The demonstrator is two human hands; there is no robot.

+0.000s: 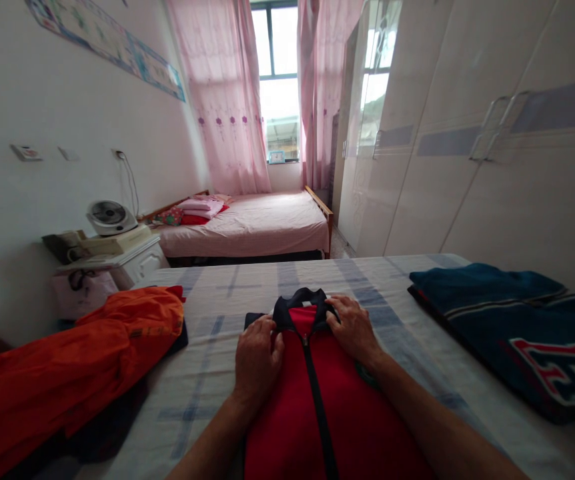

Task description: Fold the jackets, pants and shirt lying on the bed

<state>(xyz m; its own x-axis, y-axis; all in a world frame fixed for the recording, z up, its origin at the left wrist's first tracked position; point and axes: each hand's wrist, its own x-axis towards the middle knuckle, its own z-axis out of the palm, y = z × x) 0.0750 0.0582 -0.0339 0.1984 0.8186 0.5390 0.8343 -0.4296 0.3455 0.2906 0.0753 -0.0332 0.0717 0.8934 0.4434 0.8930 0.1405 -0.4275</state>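
A red jacket (285,407) with a dark navy collar and a dark zip strip down its middle lies front up before me, sleeves out of sight. My left hand (257,357) is on its left shoulder, fingers bent over the dark fabric beside the collar. On the other side, my right hand (353,327) has its fingers curled on the right shoulder at the collar's edge, the thumb against the cloth. The zip pull (305,339) sits just below the collar opening. My right forearm covers part of the jacket's right side.
The jacket lies on a bed with a white and blue checked sheet (207,387). Orange clothing (117,340) is heaped at left; folded dark teal clothing (497,300) lies at right. Beyond are a pink-covered bed (267,220), a nightstand (140,263) with a fan (111,217), and wardrobes (447,200).
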